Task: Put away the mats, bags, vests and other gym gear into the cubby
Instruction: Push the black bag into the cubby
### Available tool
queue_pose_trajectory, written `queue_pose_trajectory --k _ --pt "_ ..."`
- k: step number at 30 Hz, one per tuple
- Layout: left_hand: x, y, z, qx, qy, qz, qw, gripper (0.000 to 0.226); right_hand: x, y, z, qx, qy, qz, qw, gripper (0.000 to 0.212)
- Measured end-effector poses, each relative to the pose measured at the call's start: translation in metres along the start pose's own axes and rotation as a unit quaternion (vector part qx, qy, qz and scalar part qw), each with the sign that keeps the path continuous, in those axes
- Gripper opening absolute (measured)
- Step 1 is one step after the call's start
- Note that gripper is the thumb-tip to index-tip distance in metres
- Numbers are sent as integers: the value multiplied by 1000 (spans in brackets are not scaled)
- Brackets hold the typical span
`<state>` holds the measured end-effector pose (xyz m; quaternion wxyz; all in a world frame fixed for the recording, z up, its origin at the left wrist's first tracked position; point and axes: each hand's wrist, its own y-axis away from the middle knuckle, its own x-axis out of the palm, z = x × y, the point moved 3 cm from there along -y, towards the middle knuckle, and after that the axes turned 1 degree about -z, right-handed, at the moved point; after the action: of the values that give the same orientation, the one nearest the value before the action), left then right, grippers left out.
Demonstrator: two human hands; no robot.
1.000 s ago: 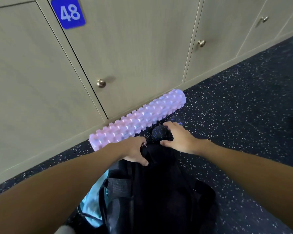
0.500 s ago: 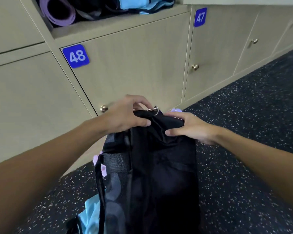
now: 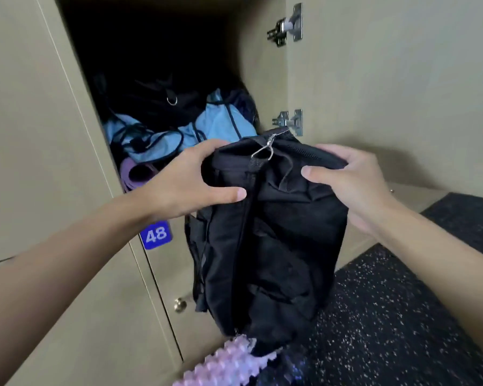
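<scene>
At the far left of the frame stood a plain beige cabinet panel. Right of it, in the upper left, an open cubby showed a dark interior. Low inside lay a rolled purple exercise mat with its end facing out, light blue fabric bags with dark cords piled above it, and a black bag with a metal ring behind them.

Below the cubby's lower left corner a blue square plate marked 48 sat on the closed door beneath, and a round brass knob showed lower down.

The left hand, at centre left, gripped the upper left corner of a black fabric gym bag, fingers curled over the top and thumb laid across the front. The bag hung upright in the air at the centre of the frame, in front of the cubby's lower edge and not yet inside, with a silver zip pull at its top. The right hand clasped the upper right corner, thumb pressed on the front, fingers wrapped behind.

At bottom centre lay a pale pink knobbly foam roller; whether the bag's bottom touched it could not be told.

Two metal hinges joined the cubby to its open beige door at upper right. Dark speckled rubber floor filled the lower right.
</scene>
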<state>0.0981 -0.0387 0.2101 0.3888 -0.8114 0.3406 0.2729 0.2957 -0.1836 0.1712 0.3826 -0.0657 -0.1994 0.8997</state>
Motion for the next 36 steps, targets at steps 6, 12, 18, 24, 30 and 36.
queue_pose_trajectory --k 6,12,18,24,30,36 --pt "-38 -28 -7 45 -1 -47 998 110 1 -44 82 -51 -33 -100 993 26" --pt "-87 -67 -25 94 24 -200 975 78 48 -87 132 -115 -29 -104 987 21" --pt "-132 -107 0 74 55 -278 956 58 101 -135 136 -131 81 -82 985 57" --pt "-138 -143 28 -5 74 -313 947 53 100 -136 65 -35 53 24 998 86" --pt "-117 -170 32 -43 68 -343 936 56 89 -139 -18 -25 64 59 996 100" --pt "-133 -217 18 -51 3 -380 924 47 103 -204 -8 -99 -33 -9 995 90"
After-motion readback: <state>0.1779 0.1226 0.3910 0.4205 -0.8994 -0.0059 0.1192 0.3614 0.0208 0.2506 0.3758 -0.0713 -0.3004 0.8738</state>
